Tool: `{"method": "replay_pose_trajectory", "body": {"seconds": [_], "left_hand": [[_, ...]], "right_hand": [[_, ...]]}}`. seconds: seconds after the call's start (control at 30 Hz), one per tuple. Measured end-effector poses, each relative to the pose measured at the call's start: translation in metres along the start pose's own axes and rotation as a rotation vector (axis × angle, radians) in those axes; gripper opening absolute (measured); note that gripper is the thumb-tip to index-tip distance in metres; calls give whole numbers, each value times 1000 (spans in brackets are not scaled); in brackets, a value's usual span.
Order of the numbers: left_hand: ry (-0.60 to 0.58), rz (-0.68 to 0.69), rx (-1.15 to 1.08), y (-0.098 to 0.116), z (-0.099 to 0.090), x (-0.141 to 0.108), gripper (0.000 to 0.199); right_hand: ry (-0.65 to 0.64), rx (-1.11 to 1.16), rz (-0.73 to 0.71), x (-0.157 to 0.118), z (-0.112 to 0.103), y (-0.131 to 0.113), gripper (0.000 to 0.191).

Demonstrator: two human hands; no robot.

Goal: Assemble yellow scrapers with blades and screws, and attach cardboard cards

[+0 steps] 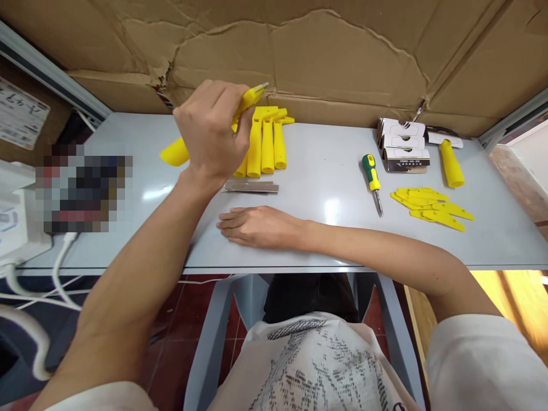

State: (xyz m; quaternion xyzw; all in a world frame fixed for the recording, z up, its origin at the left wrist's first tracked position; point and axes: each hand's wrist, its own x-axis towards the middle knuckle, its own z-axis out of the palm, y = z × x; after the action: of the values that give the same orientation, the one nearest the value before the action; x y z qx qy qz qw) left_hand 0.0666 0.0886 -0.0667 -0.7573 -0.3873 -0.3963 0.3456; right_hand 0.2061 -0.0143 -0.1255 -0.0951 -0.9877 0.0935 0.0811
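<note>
My left hand (214,128), raised above the table, is closed around a yellow scraper (173,153). Its round handle end sticks out to the left of the fist, and a pale, thin tip shows at the upper right; the fist hides the middle. Behind and right of it, several similar yellow scraper handles (268,145) lie side by side. In front of them are thin metal strips (251,187), stacked flat. My right hand (261,227) rests palm down on the table near those strips, fingers stretched out, holding nothing.
A green and yellow screwdriver (371,180) lies right of centre. Beside it are flat yellow plastic pieces (430,206), white and black folded cards (405,145) and another yellow handle (451,164). A blurred object (83,194) and white cables (64,271) are at left. Cardboard (342,63) backs the table.
</note>
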Motion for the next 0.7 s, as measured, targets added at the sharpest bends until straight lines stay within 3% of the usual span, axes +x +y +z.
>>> {"method": "replay_pose_trajectory", "body": {"seconds": [0.1,0.2,0.5,0.7], "left_hand": [[-150,-134,-89,5,-8,2,26],[-207,-196,-113,9,-13,5,26],[-233,-189,-126,16,-11,4,22],[-211,-164,-165,15,-7,0,23]], "right_hand": [[87,62,-44,-19,1,6,38],[139,106,-83,-46,-2,11,39],[357,123,13,-137,-12,-4,35],[369,182,141,-197,-21,-20,36]]}}
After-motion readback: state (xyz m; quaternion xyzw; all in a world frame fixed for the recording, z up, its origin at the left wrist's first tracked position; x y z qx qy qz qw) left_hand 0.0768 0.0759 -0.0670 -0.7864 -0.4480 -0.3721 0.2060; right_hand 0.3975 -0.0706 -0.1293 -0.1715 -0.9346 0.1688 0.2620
